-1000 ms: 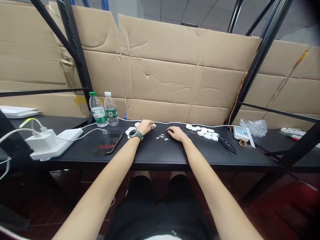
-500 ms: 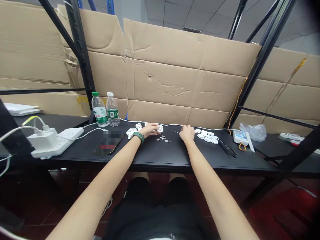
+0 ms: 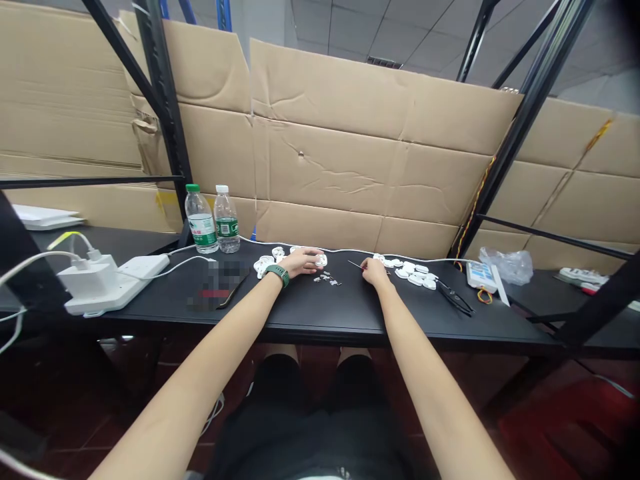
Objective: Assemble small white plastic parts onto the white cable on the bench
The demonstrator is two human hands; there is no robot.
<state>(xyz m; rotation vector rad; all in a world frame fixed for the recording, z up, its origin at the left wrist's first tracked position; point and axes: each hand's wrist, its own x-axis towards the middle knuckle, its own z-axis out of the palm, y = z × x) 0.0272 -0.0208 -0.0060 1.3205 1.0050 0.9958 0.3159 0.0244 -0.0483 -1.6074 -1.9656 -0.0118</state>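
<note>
Thin tool (image 3: 356, 265) pinched in the right hand (image 3: 375, 272), mid-bench (image 3: 320, 313); left hand (image 3: 300, 261) lies flat, its grip spread over a white plug (image 3: 321, 259). Small metal bits (image 3: 327, 279) sit between them. Bare bench runs to the near edge; phone (image 3: 223, 288) left, pliers (image 3: 453, 296) right.

Both arms stretch out over the black counter (image 3: 310, 313). The left hand (image 3: 300, 261), a green watch (image 3: 277, 272) on its wrist, lies on a white plug part (image 3: 321, 259). The right hand (image 3: 375, 271) pinches a thin tool (image 3: 355, 265). Small metal bits (image 3: 327, 278) lie between the hands. More white parts (image 3: 415, 273) sit right of the right hand, two bottles (image 3: 213, 220) far left.
</note>
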